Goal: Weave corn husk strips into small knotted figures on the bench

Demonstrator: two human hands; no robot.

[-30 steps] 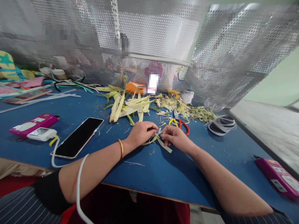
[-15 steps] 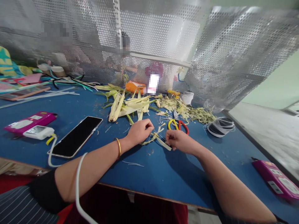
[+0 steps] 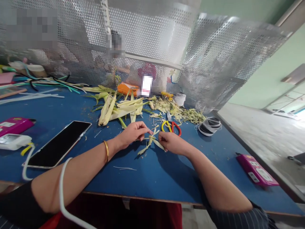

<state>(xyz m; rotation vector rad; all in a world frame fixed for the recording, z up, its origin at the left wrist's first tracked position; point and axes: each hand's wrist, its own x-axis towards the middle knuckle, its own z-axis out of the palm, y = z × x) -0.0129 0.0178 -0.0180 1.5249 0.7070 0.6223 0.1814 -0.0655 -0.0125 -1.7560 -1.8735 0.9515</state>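
Observation:
My left hand [image 3: 132,133] and my right hand [image 3: 172,142] rest close together on the blue table [image 3: 147,171]. Both are closed in a pinch on a small bundle of pale leaf strips [image 3: 150,141] that lies between them, with loose ends trailing toward me. A fine thread seems to run between the fingertips. A gold bangle [image 3: 106,151] sits on my left wrist. Just beyond my right hand lie scissors with yellow and red handles [image 3: 171,126].
A heap of green-yellow leaves [image 3: 119,106] and trimmings [image 3: 183,113] lies behind the hands. A black phone [image 3: 58,144] with a white cable is at left, pink devices [image 3: 13,124] [image 3: 256,165] at both sides, a coil of cord [image 3: 209,125] at right. Perforated metal screens [image 3: 166,47] wall the table's back.
The view has swung right and slightly up. My hands have stayed pinched on the leaf bundle, drawing a little apart and then closer again.

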